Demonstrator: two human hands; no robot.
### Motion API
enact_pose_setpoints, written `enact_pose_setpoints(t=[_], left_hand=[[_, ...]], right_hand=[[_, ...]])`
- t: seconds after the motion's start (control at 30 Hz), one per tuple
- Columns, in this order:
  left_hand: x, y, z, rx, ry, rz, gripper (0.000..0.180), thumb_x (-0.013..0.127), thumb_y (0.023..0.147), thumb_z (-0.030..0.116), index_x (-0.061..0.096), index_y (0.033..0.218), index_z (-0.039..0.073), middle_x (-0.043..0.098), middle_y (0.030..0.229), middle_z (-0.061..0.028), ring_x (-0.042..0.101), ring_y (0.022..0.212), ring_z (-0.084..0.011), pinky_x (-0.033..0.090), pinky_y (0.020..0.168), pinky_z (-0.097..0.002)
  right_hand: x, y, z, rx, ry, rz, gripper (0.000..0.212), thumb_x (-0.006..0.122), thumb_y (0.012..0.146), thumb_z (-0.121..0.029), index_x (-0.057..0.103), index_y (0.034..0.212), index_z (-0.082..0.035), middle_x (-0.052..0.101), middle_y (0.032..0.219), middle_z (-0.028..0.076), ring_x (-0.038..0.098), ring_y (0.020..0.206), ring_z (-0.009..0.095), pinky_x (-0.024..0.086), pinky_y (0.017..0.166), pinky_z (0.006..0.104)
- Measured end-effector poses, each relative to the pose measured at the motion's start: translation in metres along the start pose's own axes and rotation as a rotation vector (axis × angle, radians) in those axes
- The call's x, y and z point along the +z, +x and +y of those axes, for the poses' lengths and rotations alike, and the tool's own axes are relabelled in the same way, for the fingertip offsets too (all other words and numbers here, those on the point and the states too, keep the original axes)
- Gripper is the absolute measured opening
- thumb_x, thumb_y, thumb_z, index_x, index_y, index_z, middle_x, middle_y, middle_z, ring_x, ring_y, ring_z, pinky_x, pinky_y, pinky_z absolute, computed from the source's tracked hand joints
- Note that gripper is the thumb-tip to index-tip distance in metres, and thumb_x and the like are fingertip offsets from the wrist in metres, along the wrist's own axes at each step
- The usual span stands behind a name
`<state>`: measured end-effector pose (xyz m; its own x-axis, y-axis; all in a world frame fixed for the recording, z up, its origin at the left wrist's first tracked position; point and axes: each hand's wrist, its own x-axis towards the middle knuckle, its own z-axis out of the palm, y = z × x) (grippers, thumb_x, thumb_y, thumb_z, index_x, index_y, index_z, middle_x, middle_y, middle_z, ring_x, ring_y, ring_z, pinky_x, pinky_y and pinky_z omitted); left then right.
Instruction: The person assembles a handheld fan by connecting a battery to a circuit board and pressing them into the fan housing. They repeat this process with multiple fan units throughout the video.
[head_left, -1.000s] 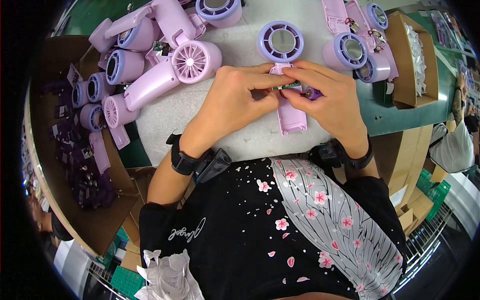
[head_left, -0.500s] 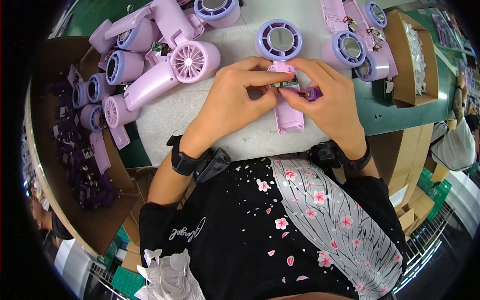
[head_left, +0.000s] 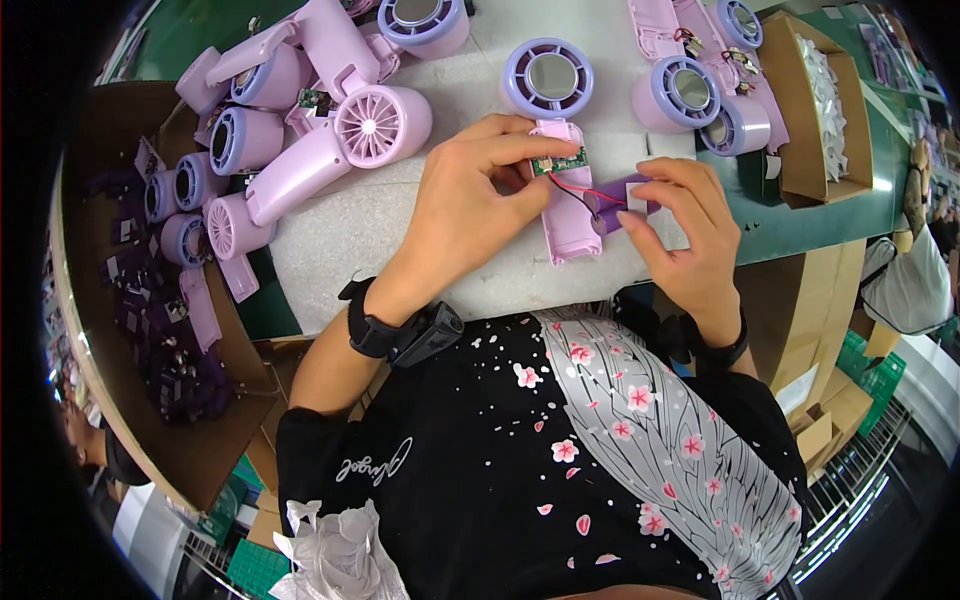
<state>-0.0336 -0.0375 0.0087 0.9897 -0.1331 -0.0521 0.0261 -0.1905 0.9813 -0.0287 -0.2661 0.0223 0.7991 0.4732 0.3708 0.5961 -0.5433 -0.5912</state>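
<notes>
A small handheld fan lies face up in front of me, its round lavender head (head_left: 552,80) at the far end and its open pink handle shell (head_left: 574,232) toward me. My left hand (head_left: 470,185) pinches the handle's upper part, with fingertips on the green circuit board (head_left: 562,161) in it. Red and black wires (head_left: 585,190) run from the board to a purple battery (head_left: 612,215) with a white patch. My right hand (head_left: 690,225) holds this battery between thumb and fingers, just right of the shell. The fingers partly cover the battery.
Several pink fans and parts (head_left: 380,125) are piled left on the pale work mat (head_left: 340,250). A cardboard box (head_left: 240,420) of purple batteries stands at far left. More fan heads (head_left: 676,95) and a carton (head_left: 800,150) of white pieces sit right. Another person (head_left: 910,280) is at far right.
My right hand has moved right and toward me with the battery, drawing it away from the shell and baring the wires. My left hand stays at the board.
</notes>
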Motion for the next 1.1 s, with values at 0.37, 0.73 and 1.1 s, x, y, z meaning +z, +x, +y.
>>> enact_pose_setpoints(t=[0.37, 0.73, 1.1], left_hand=[[0.005, -0.010, 0.000, 0.056, 0.152, 0.032, 0.034, 0.064, 0.073, -0.001, 0.074, 0.103, 0.009, 0.064, 0.107, -0.0121, 0.063, 0.070, -0.0147, 0.051, 0.064, -0.0245], [0.001, -0.009, 0.000, 0.044, 0.149, -0.007, 0.034, 0.063, 0.075, -0.002, 0.073, 0.106, 0.008, 0.062, 0.108, -0.0092, 0.061, 0.074, -0.0115, 0.049, 0.065, -0.0229], [-0.006, -0.010, -0.004, 0.037, 0.134, -0.022, 0.034, 0.065, 0.075, -0.001, 0.074, 0.106, 0.009, 0.064, 0.105, -0.0097, 0.062, 0.071, -0.0134, 0.050, 0.064, -0.0241]], right_hand=[[-0.013, -0.008, -0.020, 0.040, -0.047, -0.110, 0.020, 0.077, 0.069, 0.001, 0.067, 0.086, 0.004, 0.067, 0.105, 0.015, 0.065, 0.090, 0.030, 0.055, 0.075, 0.0349], [-0.009, -0.001, -0.024, 0.077, -0.175, -0.179, 0.018, 0.075, 0.070, -0.001, 0.067, 0.085, 0.004, 0.067, 0.103, 0.013, 0.066, 0.085, 0.029, 0.055, 0.071, 0.0344], [-0.009, -0.006, -0.010, -0.039, 0.016, -0.149, 0.014, 0.068, 0.077, -0.007, 0.065, 0.086, 0.002, 0.066, 0.105, 0.012, 0.064, 0.088, 0.025, 0.054, 0.074, 0.0352]])
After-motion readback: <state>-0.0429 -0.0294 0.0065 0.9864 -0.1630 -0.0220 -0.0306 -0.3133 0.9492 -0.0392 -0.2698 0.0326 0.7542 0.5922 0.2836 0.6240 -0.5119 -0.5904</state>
